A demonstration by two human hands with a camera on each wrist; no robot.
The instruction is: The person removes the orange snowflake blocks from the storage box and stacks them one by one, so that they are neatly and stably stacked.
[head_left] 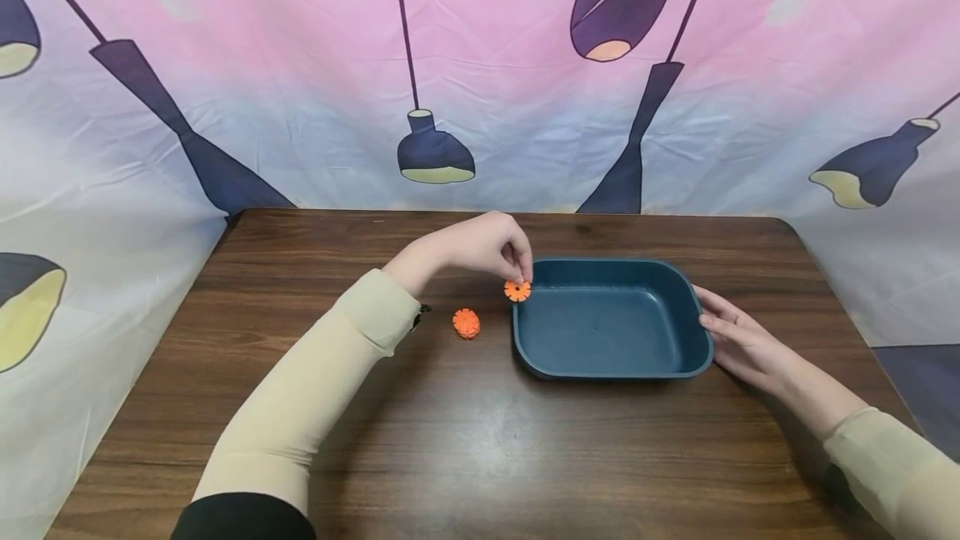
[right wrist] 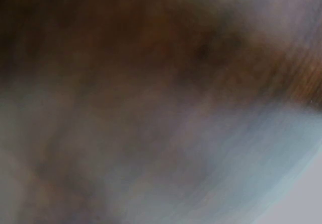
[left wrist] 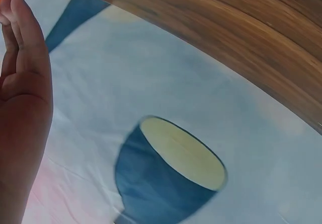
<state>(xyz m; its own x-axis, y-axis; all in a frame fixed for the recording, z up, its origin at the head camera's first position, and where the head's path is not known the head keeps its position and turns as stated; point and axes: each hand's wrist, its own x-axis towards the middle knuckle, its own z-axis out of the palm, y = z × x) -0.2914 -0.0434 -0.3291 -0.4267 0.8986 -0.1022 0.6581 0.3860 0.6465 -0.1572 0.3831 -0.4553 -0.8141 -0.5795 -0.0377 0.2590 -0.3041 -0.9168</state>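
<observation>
My left hand (head_left: 491,247) pinches an orange notched plastic disc (head_left: 517,291) between thumb and fingertips, just at the left rim of a dark blue rectangular basin (head_left: 600,375). The disc hangs upright, its notches and centre hole facing the camera. Left of the basin, a small stack of similar orange discs (head_left: 467,323) lies on the table. At the basin's right end, my right hand (head_left: 742,344) holds the rim, thumb on the edge and fingers along the outer wall. The left wrist view shows part of the left hand (left wrist: 25,78) at its edge; the right wrist view is blurred.
The brown wooden table (head_left: 420,457) bears the basin and the discs. Behind it hangs a pink and blue cloth (head_left: 315,65) printed with dark lamps, meeting the table's far edge. The basin's inside floor shows no discs.
</observation>
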